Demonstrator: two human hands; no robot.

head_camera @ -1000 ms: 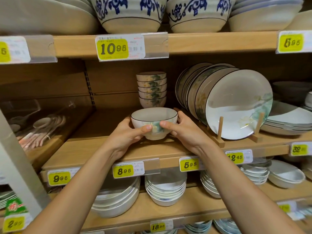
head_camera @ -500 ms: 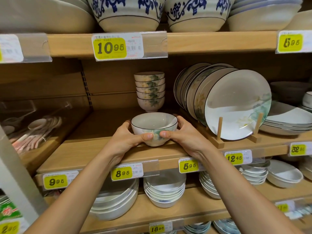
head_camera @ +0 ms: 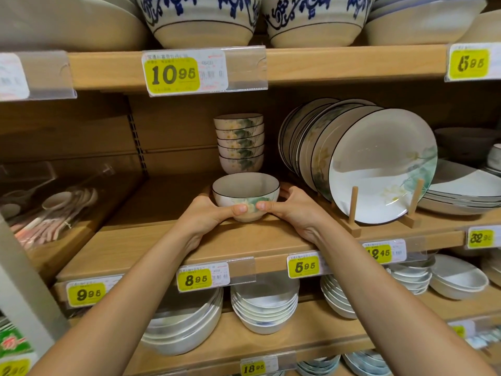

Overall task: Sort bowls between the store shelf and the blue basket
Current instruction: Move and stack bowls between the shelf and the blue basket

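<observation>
A small cream bowl [head_camera: 245, 189] with a dark rim and a green leaf print sits on the wooden shelf [head_camera: 230, 240], in front of a stack of several matching bowls [head_camera: 239, 142]. My left hand [head_camera: 210, 213] grips its left side, thumb on the front. On the other side my right hand [head_camera: 288, 207] grips it, and the two thumbs nearly meet. The blue basket is not in view.
Leaning plates [head_camera: 379, 165] stand in a wooden rack right of the bowl. A clear case of spoons [head_camera: 54, 204] lies at the left. White bowl stacks [head_camera: 264, 305] fill the shelf below; large blue-patterned bowls [head_camera: 203, 20] sit above.
The bowl, held in both hands, has gone down and slightly back onto the shelf, closer to the stack behind it.
</observation>
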